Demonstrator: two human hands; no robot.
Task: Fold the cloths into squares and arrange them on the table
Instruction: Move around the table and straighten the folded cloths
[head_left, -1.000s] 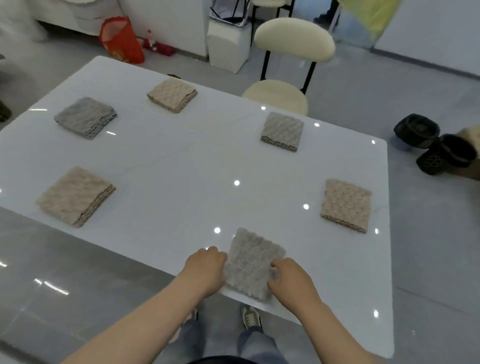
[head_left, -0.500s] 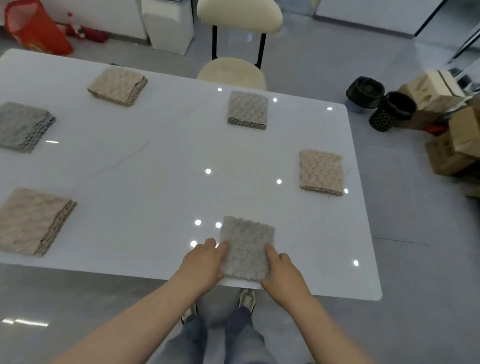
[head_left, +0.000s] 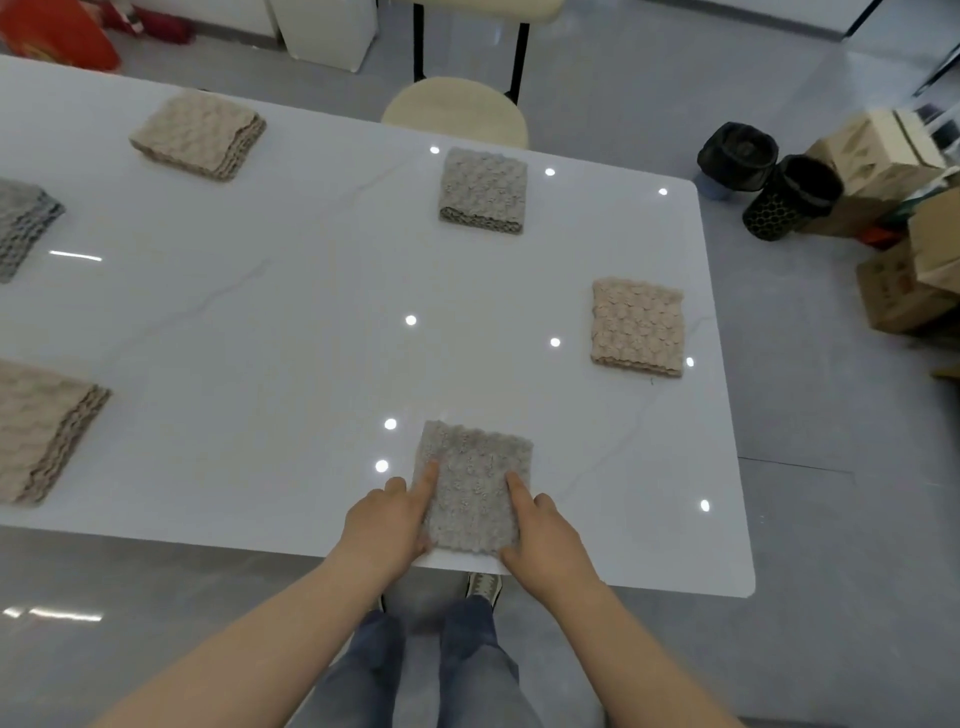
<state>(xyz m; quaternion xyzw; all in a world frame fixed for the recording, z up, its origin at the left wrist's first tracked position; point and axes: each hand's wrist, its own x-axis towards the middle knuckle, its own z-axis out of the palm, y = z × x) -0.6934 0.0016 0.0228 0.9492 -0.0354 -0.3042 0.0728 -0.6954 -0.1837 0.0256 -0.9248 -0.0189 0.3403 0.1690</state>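
at about 9 o'clock a beige folded cloth (head_left: 44, 426) lies at the left of the white tabletop (head_left: 270, 312), with a grey folded cloth (head_left: 21, 223) above it near 10 o'clock and another beige square (head_left: 200, 134) near 11 o'clock, all well apart. at 6 o'clock, close to the near edge, sits the light grey cloth (head_left: 475, 488), already folded to a square. the left hand (head_left: 387, 522) lies against its left side, loosely spread with the index finger laid on the fabric, pressing rather than gripping; the right hand (head_left: 545, 535) mirrors it on the right side, fingers extended, nothing held. the step in hand looks like squaring and setting this last piece down: it would go best by pressing both sides evenly, sliding the cloth a little farther in from the edge, and lifting the fingers straight up so the layers do not drag open. near 12 o'clock rests a greyish square (head_left: 483, 191), and at 3 o'clock a pinkish beige square (head_left: 638, 327), neither close enough to interfere. a stool (head_left: 456, 106) stands beyond the far edge, and black baskets (head_left: 769, 179) and cardboard boxes (head_left: 904, 234) sit on the floor at 2 o'clock, well clear.
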